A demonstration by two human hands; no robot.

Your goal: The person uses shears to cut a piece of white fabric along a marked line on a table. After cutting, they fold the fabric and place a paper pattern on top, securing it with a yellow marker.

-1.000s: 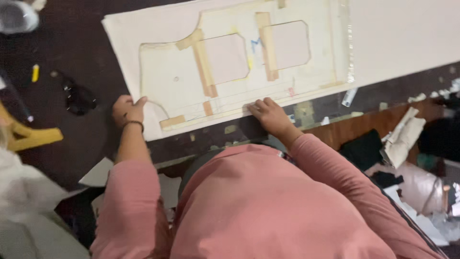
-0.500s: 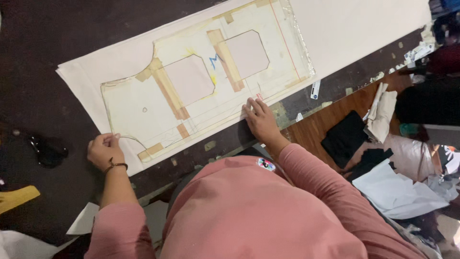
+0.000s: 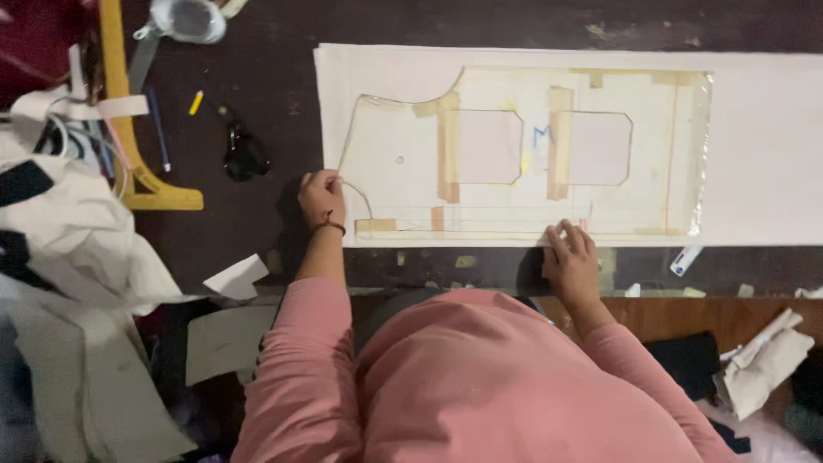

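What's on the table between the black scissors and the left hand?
In the head view, nothing: only bare dark table lies between the black scissors and the left hand, which rests on the paper pattern's edge.

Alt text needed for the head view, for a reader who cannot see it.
A person in a pink top presses a taped paper pattern flat on white fabric over a dark table, left hand at its left edge, right hand on its near edge. Black scissors lie left.

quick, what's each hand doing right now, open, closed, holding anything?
Left hand: fingers curled shut at the left edge of the paper pattern; what it grips cannot be told.
Right hand: open, fingers pressing flat on the pattern's near edge.
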